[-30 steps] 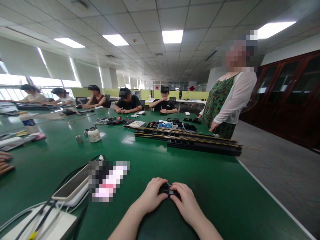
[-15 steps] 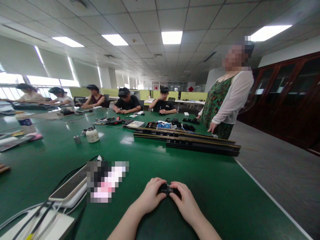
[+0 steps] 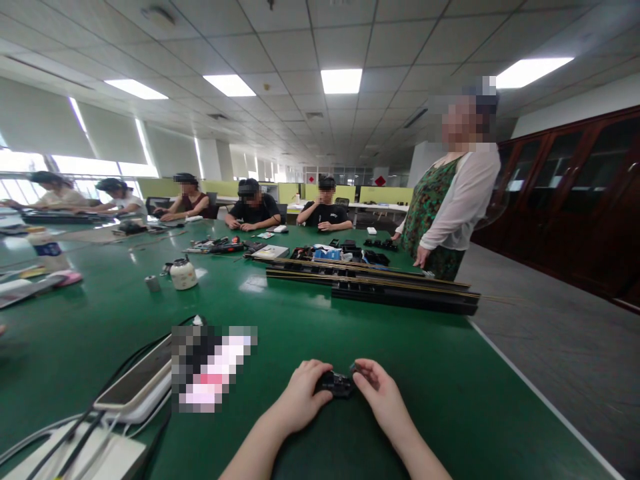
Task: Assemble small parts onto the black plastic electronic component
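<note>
Near the front of the green table, a small black part (image 3: 339, 385) with what look like metal bits on top lies between my hands. My left hand (image 3: 306, 393) is closed on its left end, thumb in front and fingers behind. Just off the part's right end is my right hand (image 3: 376, 387), its thumb and forefinger pinched on a small dark piece (image 3: 355, 368). That piece is too small to name. The middle of the black part shows between the hands, while its left end is hidden by my fingers.
Left of my hands lie a phone (image 3: 135, 380) on a white box with cables and a blurred bright screen (image 3: 220, 367). Long black rails (image 3: 400, 293) with thin brass-coloured rods lie beyond. A cream jar (image 3: 183, 274) stands farther left. A person (image 3: 450, 200) stands at the right; several others sit behind.
My right hand has moved slightly right, away from the black part, with a small dark piece in its fingers. More of the part shows now. My left hand keeps its hold.
</note>
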{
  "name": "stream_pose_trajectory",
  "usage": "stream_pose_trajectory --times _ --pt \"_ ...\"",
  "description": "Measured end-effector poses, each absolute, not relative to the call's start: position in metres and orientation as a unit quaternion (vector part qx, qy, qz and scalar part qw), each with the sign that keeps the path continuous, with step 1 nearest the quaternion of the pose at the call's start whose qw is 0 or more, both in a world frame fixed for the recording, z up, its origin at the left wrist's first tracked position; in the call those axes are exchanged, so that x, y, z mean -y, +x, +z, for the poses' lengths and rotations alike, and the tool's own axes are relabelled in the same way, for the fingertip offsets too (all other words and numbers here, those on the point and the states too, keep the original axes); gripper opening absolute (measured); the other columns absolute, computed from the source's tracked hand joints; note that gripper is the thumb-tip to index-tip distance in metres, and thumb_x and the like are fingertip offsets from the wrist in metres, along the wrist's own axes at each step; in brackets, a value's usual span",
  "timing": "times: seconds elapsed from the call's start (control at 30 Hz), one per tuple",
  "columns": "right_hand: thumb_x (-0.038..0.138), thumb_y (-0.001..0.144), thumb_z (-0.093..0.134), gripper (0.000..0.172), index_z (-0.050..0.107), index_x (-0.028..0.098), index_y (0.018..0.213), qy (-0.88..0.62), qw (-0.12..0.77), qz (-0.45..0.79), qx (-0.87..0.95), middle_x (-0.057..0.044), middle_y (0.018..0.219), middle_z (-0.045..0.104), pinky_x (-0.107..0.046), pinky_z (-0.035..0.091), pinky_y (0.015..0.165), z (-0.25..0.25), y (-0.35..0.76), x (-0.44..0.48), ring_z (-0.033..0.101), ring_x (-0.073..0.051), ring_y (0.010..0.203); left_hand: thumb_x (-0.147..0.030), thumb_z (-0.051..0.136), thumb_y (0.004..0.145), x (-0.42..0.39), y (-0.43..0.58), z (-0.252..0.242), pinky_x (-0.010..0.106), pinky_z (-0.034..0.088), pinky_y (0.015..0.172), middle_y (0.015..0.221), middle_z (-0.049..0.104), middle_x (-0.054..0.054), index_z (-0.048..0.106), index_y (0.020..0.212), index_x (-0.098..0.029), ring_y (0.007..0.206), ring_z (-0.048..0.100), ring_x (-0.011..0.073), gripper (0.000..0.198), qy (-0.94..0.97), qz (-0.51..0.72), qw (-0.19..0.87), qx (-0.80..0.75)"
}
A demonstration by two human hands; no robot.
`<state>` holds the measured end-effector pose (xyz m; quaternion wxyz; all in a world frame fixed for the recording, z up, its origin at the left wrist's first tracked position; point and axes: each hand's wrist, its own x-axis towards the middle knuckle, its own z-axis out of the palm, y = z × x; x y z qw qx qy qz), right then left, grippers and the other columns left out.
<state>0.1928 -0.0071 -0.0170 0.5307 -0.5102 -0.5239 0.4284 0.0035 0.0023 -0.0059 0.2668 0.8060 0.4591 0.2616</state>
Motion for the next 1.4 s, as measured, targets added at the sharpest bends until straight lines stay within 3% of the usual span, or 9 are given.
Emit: stream_pose_trajectory --times 0.17,0.4,0.67,1.0,1.4 --pt "0.046 0.056 0.071 0.046 0.062 0.018 0.092 -0.497 0.572 0.472 0.45 -0.008 0.092 0.07 -0.041 0.044 0.09 -0.014 0.196 0.006 0.062 -0.026 0.095 -0.02 0.054 0.073 -0.002 0.003 -0.006 0.033 0.034 0.094 0.11 0.055 0.005 0.052 0.112 -0.022 0.104 0.045 0.0203 0.039 0.805 0.263 0.267 -0.46" --pt "0.043 0.06 0.071 0.046 0.063 0.018 0.097 -0.487 0.598 0.517 0.371 -0.007 0.096 0.069 -0.034 0.043 0.09 -0.003 0.201 0.012 0.06 -0.023 0.099 -0.02 0.055 0.072 -0.001 0.004 -0.002 0.033 0.034 0.094 0.11 0.055 0.005 0.052 0.112 -0.02 0.104 0.046 0.0202 0.04 0.802 0.259 0.275 -0.463" --pt "0.037 0.062 0.07 0.033 0.064 0.022 0.091 -0.441 0.653 0.555 0.267 -0.003 0.085 0.07 -0.033 0.051 0.076 -0.006 0.211 0.009 0.064 -0.021 0.085 -0.021 0.055 0.071 -0.002 0.004 -0.003 0.034 0.034 0.094 0.11 0.056 0.005 0.053 0.111 -0.022 0.104 0.046 0.0213 0.04 0.803 0.264 0.269 -0.462" --pt "0.029 0.066 0.066 0.02 0.064 0.025 0.086 -0.382 0.677 0.601 0.183 0.001 0.079 0.069 -0.029 0.052 0.07 -0.008 0.225 0.006 0.064 -0.015 0.073 -0.02 0.055 0.071 -0.001 0.005 -0.002 0.033 0.033 0.094 0.11 0.056 0.005 0.054 0.111 -0.021 0.104 0.046 0.021 0.04 0.798 0.269 0.276 -0.463" --pt "0.029 0.073 0.061 0.01 0.064 0.024 0.082 -0.362 0.692 0.603 0.163 0.001 0.076 0.067 -0.031 0.052 0.069 -0.003 0.237 0.007 0.063 -0.015 0.071 -0.018 0.055 0.071 -0.001 0.004 -0.001 0.034 0.033 0.095 0.111 0.055 0.006 0.051 0.114 -0.02 0.105 0.046 0.0211 0.044 0.791 0.261 0.293 -0.47"
